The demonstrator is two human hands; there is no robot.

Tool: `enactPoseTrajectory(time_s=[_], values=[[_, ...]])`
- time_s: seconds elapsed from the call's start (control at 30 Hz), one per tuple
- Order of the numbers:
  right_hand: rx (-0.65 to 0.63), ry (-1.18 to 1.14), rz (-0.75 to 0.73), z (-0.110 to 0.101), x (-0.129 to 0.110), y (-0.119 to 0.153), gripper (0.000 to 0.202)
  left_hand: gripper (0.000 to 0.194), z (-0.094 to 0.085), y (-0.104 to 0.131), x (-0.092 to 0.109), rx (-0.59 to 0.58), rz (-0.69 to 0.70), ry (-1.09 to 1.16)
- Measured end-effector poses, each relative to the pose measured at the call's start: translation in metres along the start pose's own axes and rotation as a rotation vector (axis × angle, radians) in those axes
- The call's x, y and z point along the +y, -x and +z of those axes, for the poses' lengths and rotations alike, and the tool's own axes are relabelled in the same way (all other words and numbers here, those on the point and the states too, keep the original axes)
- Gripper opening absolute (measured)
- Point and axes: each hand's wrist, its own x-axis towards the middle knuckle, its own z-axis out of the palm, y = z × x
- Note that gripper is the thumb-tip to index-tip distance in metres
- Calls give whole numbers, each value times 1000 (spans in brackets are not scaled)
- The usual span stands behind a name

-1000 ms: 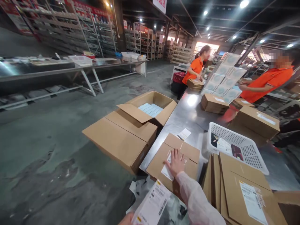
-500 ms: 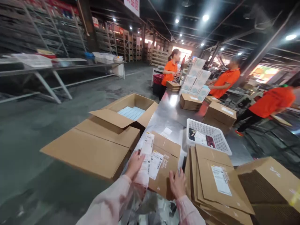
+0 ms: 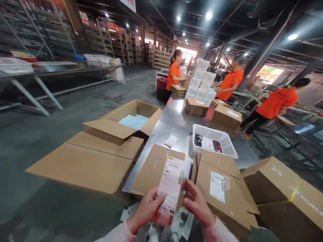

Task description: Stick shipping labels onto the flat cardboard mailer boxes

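Steel table extends beyond the grip. Label strip is pinched at its near left edge by the left hand, thumb on top; the right hand is half-curled at the opposite edge, contact unclear. Carton lies just beyond. Strip judged light, limp, easily creased; best held by both long edges.

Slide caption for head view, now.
Left hand holds a label strip over brown cardboard, right hand at the strip's edge; white basket farther along the metal table.
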Motion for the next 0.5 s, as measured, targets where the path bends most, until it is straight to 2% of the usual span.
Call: enactPoseTrajectory(time_s=[0.07, 0.1, 0.17, 0.23, 0.33, 0.43, 0.5], values=[[-58, -222, 12, 68, -11, 17, 62, 52, 1, -1, -3, 38, 35, -40], [-66, -270, 29, 91, -15, 24, 61, 51, -1, -2, -2, 88, 65, -19], [-137, -305, 55, 112, -20, 29, 59, 51, -9, -5, 1, 195, 110, 72], [-216, -261, 31, 110, -25, 19, 58, 48, -19, -6, 4, 233, 95, 131], [-187, -204, -32, 93, -32, -10, 52, 45, -25, -5, -1, 224, 58, 128], [-247, -90, -70, 85, -29, -27, 43, 44, -22, -4, -18, 271, 80, 104], [-320, -62, -48, 89, -19, -27, 40, 44, -19, -6, -33, 369, 76, 64]])
